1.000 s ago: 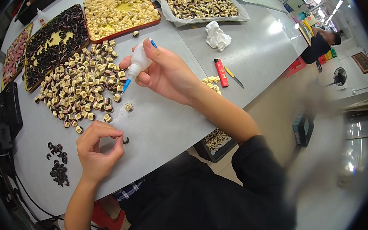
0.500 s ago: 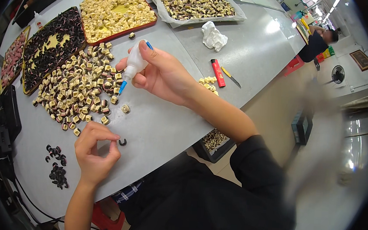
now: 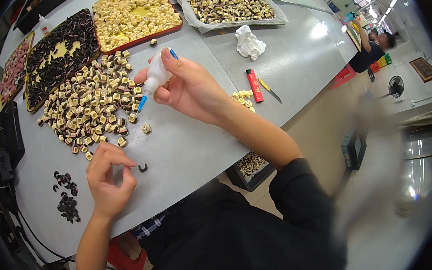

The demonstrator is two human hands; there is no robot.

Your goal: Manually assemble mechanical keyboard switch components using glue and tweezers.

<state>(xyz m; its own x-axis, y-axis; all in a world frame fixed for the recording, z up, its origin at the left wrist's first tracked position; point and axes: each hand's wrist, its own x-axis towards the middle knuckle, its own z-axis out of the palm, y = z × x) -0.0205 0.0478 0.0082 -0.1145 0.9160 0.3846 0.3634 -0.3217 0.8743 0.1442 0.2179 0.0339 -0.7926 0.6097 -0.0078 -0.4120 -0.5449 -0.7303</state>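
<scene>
My right hand point(image 3: 187, 84) is wrapped round a white squeeze bottle point(image 3: 156, 74), tilted so its blue needle tip points down beside the heap of cream-and-black pieces point(image 3: 89, 104). A single cream piece point(image 3: 146, 128) lies on the table just right of that tip. Lower down, my left hand point(image 3: 110, 180) is bent, thumb and forefinger slightly apart with nothing visible between them. Right beside its fingertips a small black C-shaped piece point(image 3: 143, 168) rests on the table. More black curved pieces point(image 3: 69, 207) are scattered to the left of this hand.
Trays of cream pieces point(image 3: 134, 14), black pieces point(image 3: 62, 54) and pink pieces point(image 3: 16, 66) stand at far left. A paper-lined tray point(image 3: 226, 4) is behind. Crumpled tissue point(image 3: 250, 42), a red lighter point(image 3: 255, 85) and a yellow-handled knife point(image 3: 270, 90) lie right. Another person point(image 3: 372, 48) is beyond.
My left hand has drawn slightly left, and its thumb has parted from the forefinger, beside the black piece. My right hand with the bottle has barely moved.
</scene>
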